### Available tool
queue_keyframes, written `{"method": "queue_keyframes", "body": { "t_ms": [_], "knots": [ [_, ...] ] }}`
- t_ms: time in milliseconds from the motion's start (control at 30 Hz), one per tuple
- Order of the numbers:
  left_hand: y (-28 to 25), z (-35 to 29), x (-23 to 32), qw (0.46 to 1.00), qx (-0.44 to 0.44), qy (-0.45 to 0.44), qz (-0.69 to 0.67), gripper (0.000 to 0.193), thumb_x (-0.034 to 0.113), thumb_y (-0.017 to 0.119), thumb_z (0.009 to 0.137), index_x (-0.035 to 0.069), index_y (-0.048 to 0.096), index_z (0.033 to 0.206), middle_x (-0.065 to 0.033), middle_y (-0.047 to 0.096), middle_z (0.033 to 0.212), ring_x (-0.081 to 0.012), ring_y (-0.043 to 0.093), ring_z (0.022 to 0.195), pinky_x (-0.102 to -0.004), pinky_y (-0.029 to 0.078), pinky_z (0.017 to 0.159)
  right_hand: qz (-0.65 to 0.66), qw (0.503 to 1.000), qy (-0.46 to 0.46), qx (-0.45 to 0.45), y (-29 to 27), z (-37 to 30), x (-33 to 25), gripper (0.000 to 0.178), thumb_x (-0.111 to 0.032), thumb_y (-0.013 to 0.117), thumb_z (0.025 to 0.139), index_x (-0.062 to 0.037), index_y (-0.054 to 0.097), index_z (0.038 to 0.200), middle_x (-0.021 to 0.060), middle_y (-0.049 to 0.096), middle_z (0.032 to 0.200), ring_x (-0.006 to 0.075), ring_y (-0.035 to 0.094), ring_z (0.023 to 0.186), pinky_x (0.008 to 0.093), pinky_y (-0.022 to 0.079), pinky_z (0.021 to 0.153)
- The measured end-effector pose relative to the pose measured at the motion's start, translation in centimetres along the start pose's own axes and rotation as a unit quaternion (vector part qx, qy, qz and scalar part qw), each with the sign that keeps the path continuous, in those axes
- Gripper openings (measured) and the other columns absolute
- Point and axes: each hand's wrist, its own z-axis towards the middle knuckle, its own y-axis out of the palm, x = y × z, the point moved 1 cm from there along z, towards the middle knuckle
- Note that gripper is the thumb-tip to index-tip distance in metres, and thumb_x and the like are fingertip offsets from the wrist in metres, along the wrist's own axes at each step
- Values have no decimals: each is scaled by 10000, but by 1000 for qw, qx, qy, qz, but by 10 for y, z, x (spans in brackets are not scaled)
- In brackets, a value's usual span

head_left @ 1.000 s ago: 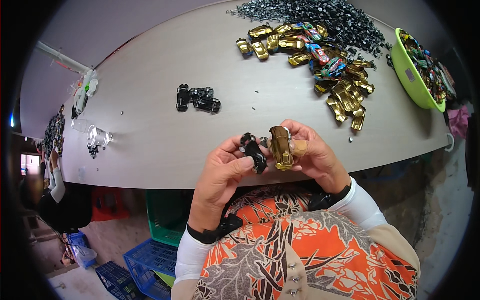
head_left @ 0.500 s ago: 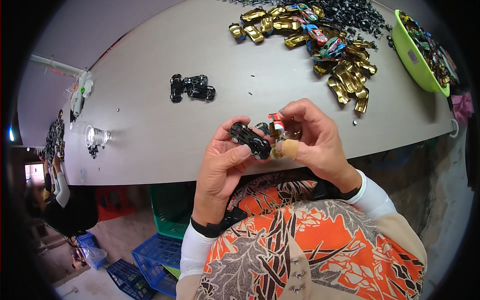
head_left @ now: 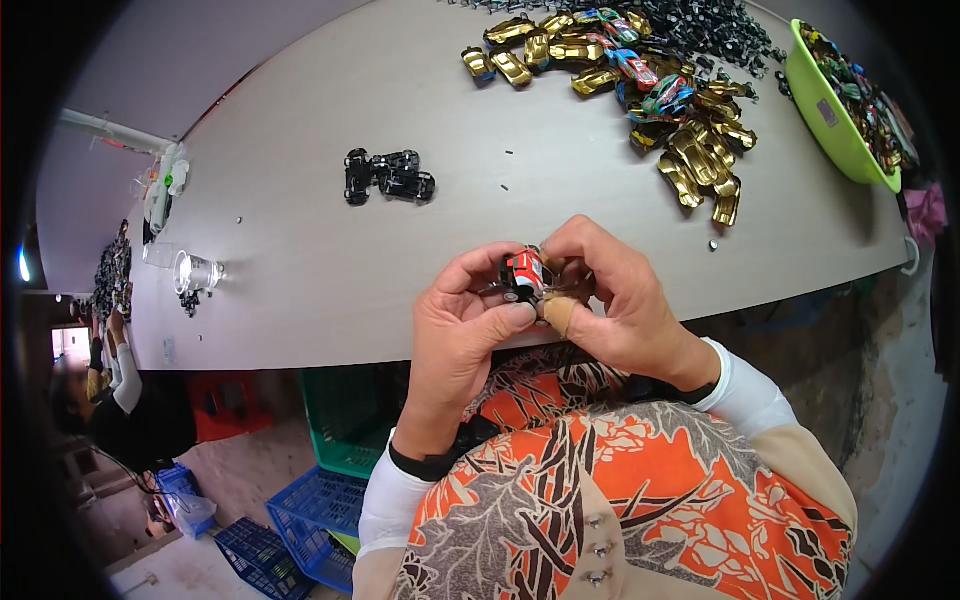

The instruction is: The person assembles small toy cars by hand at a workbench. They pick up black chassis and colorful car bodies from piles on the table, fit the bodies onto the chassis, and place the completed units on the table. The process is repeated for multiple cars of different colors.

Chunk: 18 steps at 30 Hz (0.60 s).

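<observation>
A small toy car [head_left: 526,268], red and white on top with black below and wheels showing, is pinched between both hands over the table's near edge. My left hand [head_left: 452,335] grips its left side with thumb and fingers. From the right, my right hand [head_left: 625,310], a tan bandage round its thumb, closes on the other end, hiding much of the car. Several black toy car chassis [head_left: 400,180] lie together on the table ahead. Farther right is a heap of gold and coloured toy car shells [head_left: 695,150].
Dark small parts [head_left: 720,35] are piled at the back. A lime-green basin [head_left: 825,105] full of toy car pieces stands at the right. At the left are a clear cup [head_left: 197,272] and another person's arm [head_left: 125,375]. Green [head_left: 330,425] and blue crates [head_left: 315,525] sit below the table.
My hands have drawn together. The black chassis in my left hand has turned, and the red and white shell from my right hand now sits against it.
</observation>
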Motion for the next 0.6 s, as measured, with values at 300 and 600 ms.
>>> {"method": "queue_keyframes", "body": {
  "t_ms": [300, 600],
  "knots": [
    [-1, -2, -3, 996, 28, 34, 78, 409, -89, 624, 777, -22, 558, 1174, -102, 608, 1056, -175, 604, 962, -309, 538, 836, -45, 997, -54, -13, -1, 4, -1, 304, 52, 593, 720, -28, 572, 1012, 54, 487, 812, 117, 475, 620, 235, 392, 535],
    [5, -4, -9, 947, 21, 140, 288, 358, 15, 539, 887, -16, 522, 1243, -68, 574, 1048, -111, 555, 912, -244, 489, 795, -82, 996, -21, -26, -2, 6, -4, 243, 33, 610, 720, -36, 560, 948, 63, 491, 814, 157, 531, 609, 283, 435, 504]
  ]
}}
